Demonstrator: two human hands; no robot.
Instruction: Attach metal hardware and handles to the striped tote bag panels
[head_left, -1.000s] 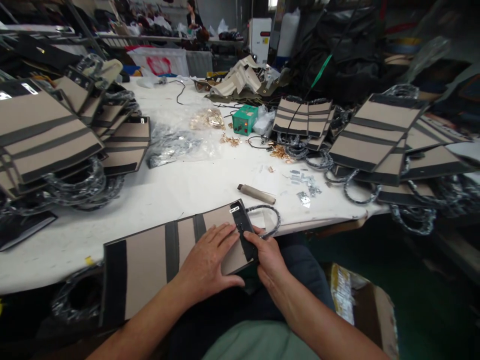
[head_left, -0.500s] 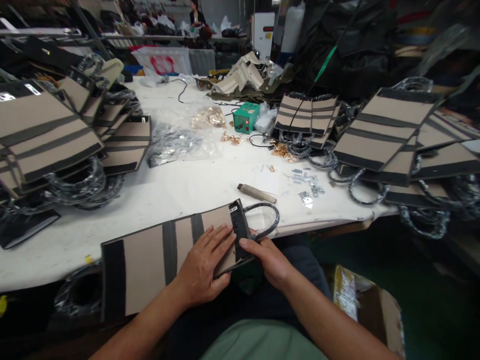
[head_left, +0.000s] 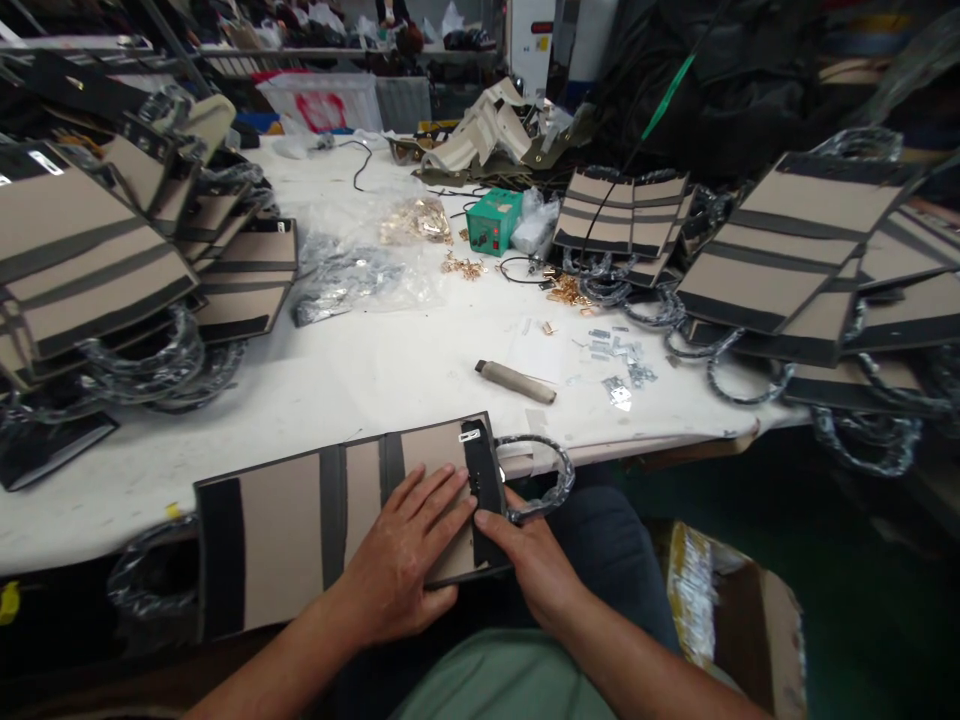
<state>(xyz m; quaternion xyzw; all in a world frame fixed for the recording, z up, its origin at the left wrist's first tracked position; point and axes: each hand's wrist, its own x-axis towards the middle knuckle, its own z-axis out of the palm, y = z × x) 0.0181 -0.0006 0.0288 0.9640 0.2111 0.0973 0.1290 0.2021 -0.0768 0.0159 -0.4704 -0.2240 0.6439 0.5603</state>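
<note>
A beige bag panel with black and dark grey strips lies across the table's front edge, partly over my lap. My left hand rests flat on it, fingers stretched toward the black end strip. My right hand grips that end, thumb on top and fingers hidden underneath. A small silver metal plate sits on the strip's far corner. From this end a plastic-wrapped loop handle sticks out to the right.
Beyond the panel lies a wrapped, stick-like tool. Loose metal plates, gold fittings and a green box are farther back. Stacked panels stand left and right. An open carton is at lower right.
The panel's handle end has shifted slightly right and toward me, my right hand moving with it. My left hand stays flat on the panel. The view has tilted a little.
</note>
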